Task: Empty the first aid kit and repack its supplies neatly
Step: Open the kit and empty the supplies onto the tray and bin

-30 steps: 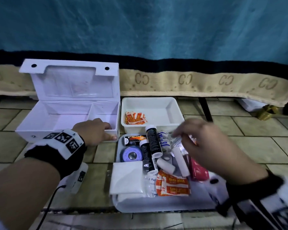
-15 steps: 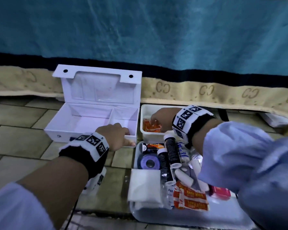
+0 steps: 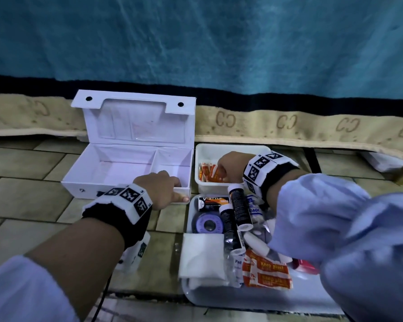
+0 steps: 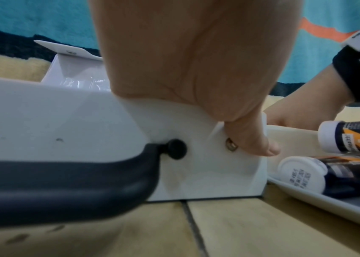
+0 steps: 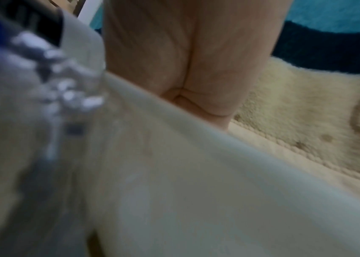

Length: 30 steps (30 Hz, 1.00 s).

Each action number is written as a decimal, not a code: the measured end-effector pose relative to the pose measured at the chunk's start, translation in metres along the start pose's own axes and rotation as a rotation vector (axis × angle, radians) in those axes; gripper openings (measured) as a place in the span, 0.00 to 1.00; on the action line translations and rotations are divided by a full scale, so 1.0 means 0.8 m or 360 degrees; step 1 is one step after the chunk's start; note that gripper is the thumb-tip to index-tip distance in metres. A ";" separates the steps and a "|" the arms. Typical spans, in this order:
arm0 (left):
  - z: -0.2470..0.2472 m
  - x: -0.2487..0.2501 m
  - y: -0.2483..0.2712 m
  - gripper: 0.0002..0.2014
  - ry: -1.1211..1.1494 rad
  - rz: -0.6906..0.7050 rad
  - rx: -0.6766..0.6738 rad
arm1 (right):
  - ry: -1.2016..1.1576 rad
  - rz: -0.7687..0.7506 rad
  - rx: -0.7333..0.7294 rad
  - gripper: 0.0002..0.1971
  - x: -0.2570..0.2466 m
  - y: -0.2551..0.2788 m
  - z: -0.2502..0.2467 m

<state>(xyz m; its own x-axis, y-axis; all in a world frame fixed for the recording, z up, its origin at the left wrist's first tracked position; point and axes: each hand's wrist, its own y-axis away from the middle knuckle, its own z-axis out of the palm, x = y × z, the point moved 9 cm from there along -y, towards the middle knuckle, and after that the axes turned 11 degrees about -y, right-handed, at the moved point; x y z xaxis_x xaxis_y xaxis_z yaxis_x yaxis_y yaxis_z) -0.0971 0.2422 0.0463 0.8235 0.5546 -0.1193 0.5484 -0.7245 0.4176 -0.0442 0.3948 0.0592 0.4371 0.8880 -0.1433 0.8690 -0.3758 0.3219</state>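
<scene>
The white first aid kit [image 3: 116,168] stands open on the tiled floor, both compartments bare. My left hand [image 3: 171,189] grips its front right corner, thumb [image 4: 260,144] against the front wall and fingers curled over the rim. My right hand [image 3: 226,167] reaches into the small white tub [image 3: 233,149] beside the kit and pinches the orange plaster packets [image 3: 207,174] lying there. In the right wrist view only the blurred heel of the hand and the tub wall [image 5: 196,156] show.
A white tray [image 3: 242,298] in front of the tub holds several supplies: dark tubes [image 3: 239,205], a purple tape roll [image 3: 206,225], a white pad [image 3: 201,256], orange plaster packets [image 3: 266,273], a red box [image 3: 305,266]. A beige rug edge [image 3: 289,126] runs behind.
My right hand left the tray and reached forward into the white tub, closing on the orange packets. My left hand stayed on the kit's rim.
</scene>
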 end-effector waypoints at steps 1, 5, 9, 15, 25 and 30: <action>0.000 0.000 0.000 0.28 -0.0003 -0.0001 -0.0003 | -0.0068 0.0017 -0.0015 0.14 0.001 0.000 -0.001; -0.001 -0.001 0.000 0.28 -0.0008 -0.0001 0.0008 | -0.0113 0.0042 -0.0043 0.16 0.009 -0.006 0.007; 0.000 -0.001 0.000 0.28 0.0001 0.0000 0.0013 | -0.0036 0.0024 -0.0008 0.14 0.006 -0.003 -0.003; 0.000 -0.001 -0.005 0.29 -0.0019 0.0014 0.0043 | -0.0153 -0.0028 0.0447 0.10 0.008 0.061 -0.105; -0.001 -0.001 -0.008 0.26 0.0017 -0.0013 0.0080 | -0.0659 0.0263 0.0353 0.12 0.082 0.273 -0.036; -0.003 -0.002 -0.006 0.26 0.0054 -0.0042 0.0087 | -0.0623 0.0452 0.0197 0.06 0.103 0.311 0.048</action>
<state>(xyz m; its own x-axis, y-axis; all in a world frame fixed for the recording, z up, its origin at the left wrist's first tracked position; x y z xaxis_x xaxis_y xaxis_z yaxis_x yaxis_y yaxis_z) -0.1017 0.2458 0.0468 0.8036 0.5869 -0.0985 0.5779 -0.7300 0.3649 0.2167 0.3645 0.0914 0.6939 0.5887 -0.4146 0.7138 -0.6379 0.2889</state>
